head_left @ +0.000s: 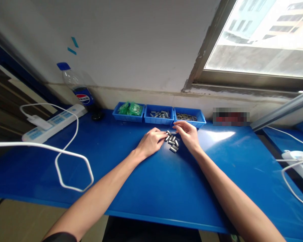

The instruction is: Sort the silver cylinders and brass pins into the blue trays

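My left hand (151, 142) rests on the blue table with its fingers drawn together. Its fingertips meet a small metal cylinder (168, 133) at the edge of a loose group of short dark-and-silver metal cylinders (173, 142). To the right of that group, my right hand (188, 133) is bent in a pinch just in front of the right-hand bin. Whatever lies between its fingertips is too small to make out. Behind the hands, a middle blue bin (158, 120) holds more metal cylinders, and a right blue bin (202, 121) holds thin metal pins (186, 117).
A left blue bin (128, 118) contains green plastic bags (130, 109). Further left stand a cola bottle (78, 88) and a white power strip (58, 121), with a looping white cable (77, 158) across the blue table (146, 191). Another power strip (299, 161) lies far right.
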A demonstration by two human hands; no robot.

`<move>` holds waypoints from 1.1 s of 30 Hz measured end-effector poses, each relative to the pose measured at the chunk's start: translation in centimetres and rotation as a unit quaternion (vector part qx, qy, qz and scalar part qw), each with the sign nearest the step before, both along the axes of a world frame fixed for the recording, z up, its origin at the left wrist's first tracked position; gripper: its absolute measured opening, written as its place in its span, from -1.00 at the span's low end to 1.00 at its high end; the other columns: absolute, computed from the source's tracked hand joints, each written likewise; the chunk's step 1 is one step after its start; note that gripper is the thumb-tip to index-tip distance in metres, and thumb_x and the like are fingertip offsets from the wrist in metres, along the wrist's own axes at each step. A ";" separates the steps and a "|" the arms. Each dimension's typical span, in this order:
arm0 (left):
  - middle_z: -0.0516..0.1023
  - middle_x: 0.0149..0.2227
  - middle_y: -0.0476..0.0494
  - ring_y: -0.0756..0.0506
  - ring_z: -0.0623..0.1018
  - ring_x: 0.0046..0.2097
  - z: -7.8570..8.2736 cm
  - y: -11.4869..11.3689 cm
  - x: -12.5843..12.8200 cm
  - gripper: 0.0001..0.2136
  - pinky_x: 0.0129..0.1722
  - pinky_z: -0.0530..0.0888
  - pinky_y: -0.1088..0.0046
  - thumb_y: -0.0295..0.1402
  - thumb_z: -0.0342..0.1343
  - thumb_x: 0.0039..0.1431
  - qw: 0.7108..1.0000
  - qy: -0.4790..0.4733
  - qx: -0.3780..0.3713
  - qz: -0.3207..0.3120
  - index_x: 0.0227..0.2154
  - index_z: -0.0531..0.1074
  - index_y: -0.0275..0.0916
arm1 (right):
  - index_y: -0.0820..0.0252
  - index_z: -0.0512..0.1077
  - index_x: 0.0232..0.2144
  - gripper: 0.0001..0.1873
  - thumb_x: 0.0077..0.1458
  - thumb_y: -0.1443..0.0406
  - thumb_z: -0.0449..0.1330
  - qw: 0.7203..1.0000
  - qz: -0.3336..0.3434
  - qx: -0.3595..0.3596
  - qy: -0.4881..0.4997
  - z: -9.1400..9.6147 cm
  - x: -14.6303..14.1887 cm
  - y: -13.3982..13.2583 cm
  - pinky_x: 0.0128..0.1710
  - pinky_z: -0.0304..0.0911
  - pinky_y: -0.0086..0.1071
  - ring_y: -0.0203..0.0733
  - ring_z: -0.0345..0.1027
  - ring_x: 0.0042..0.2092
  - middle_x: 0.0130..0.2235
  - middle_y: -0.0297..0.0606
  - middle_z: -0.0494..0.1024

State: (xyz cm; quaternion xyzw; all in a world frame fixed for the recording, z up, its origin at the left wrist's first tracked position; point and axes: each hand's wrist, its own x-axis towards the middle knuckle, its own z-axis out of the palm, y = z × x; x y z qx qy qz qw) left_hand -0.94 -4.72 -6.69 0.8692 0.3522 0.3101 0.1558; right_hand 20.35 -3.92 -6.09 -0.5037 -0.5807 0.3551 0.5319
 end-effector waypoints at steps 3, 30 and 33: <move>0.70 -0.07 -0.16 -0.19 0.59 -0.04 0.2 -0.1 -0.1 -0.81 0.03 0.54 0.21 -0.47 0.13 0.32 0.999 0.005 -0.001 0.035 -0.14 0.63 -0.17 | 0.12 0.59 -0.20 -0.77 0.13 0.14 0.30 1.000 0.011 -0.010 0.015 0.2 -0.3 -0.1 -0.19 0.46 -0.24 -0.07 0.58 -0.20 -0.25 -0.22 0.68; 0.64 -0.30 -0.05 -0.06 0.70 -0.26 0.2 0.5 0.7 -0.64 -0.14 0.64 0.39 -0.23 0.34 0.19 0.886 -0.385 -0.250 0.058 -0.09 0.30 -0.17 | 0.16 0.63 -0.16 -0.56 0.02 0.00 0.44 0.984 0.153 -0.079 0.046 1.7 -1.4 -1.3 -0.31 0.36 -0.30 -0.11 0.56 -0.31 -0.32 -0.20 0.69; 0.65 -0.28 -0.06 -0.06 0.69 -0.25 0.3 0.3 0.8 -0.63 -0.12 0.63 0.39 -0.24 0.35 0.19 0.889 -0.383 -0.246 0.055 -0.11 0.27 -0.18 | 0.17 0.62 -0.13 -0.53 0.02 -0.01 0.44 0.983 0.157 -0.088 0.044 2.0 -1.3 -1.3 -0.33 0.35 -0.32 -0.12 0.55 -0.32 -0.32 -0.20 0.69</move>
